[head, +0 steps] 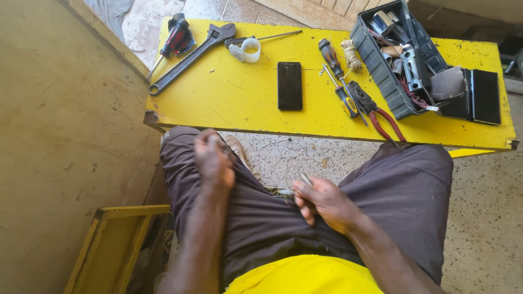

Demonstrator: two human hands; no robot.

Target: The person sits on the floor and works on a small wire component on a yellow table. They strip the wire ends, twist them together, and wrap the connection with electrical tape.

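I sit with my knees under a low yellow bench (pixel 234 103). My left hand (pixel 213 158) hovers over my left thigh, blurred, fingers curled with nothing seen in them. Resting on my lap between the thighs, my right hand (pixel 326 202) is closed around a small metal object (pixel 305 178) whose tip sticks out above the fingers. What the object is cannot be made out.
On the bench lie an adjustable wrench (pixel 190 57), a red-black tool (pixel 177 37), a tape roll (pixel 248 50), a black phone (pixel 290 85), screwdrivers (pixel 340 81), twine (pixel 351 53), red-handled pliers (pixel 378 114) and an open grey toolbox (pixel 392 54). A yellow wooden frame (pixel 111 239) stands at lower left, a tan panel (pixel 60 136) on the left.
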